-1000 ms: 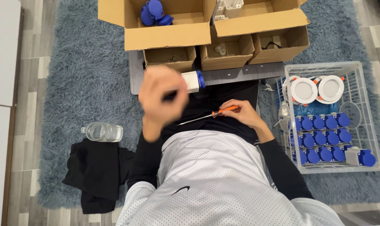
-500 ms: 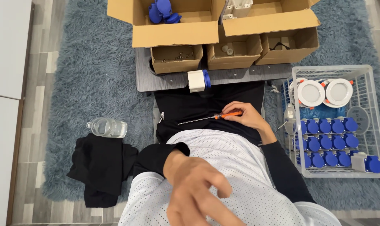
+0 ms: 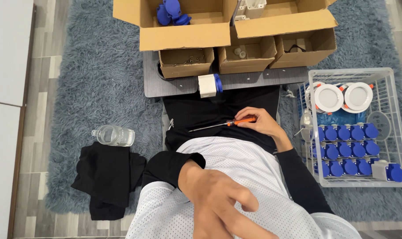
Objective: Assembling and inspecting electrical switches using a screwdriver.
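Observation:
My right hand (image 3: pixel 259 122) rests on my lap and grips a screwdriver (image 3: pixel 218 125) with an orange handle, its thin shaft pointing left. My left hand (image 3: pixel 221 203) is raised close to the camera over my white mesh shirt, fingers apart and holding nothing. A white and blue socket part (image 3: pixel 209 85) stands on the edge of the grey board (image 3: pixel 170 85) in front of me, apart from both hands.
Open cardboard boxes (image 3: pixel 187 31) with blue and white parts stand at the far side. A white wire basket (image 3: pixel 389 152) at the right holds several blue sockets and two round white lamps. A clear bottle (image 3: pixel 114 135) and black cloth (image 3: pixel 106 177) lie left on the blue rug.
My left hand dropped from in front of the board down to my chest, close to the camera. The right hand with the screwdriver stayed in place.

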